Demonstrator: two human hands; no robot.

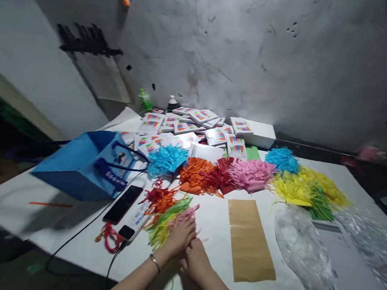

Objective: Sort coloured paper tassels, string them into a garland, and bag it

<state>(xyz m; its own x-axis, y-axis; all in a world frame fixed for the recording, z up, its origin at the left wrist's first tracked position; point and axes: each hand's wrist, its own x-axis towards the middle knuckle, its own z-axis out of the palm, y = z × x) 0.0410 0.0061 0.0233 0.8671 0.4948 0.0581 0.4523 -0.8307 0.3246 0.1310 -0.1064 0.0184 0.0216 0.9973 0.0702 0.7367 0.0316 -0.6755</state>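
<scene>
My left hand (182, 234), with a bracelet at its wrist, is closed over a pink paper tassel (185, 215) near the table's front. Against it sits my right hand (197, 258), its fingers curled in; what they hold is hidden. Thin pink strips poke out beside the two hands. Yellow fringed paper (160, 232) and green fringed paper (175, 209) lie to the left, under and beside the pink. Orange strips (162, 202) and red strips (156, 190) spread just behind them.
Fringed bundles in blue (167, 160), orange (196, 174), pink (251, 173) and yellow (292, 188) line the table. Left are a blue bag (78, 167), phone (123, 204) and cable. Brown paper (251, 241) and clear plastic (301, 249) lie right; printed packs (181, 126) pile behind.
</scene>
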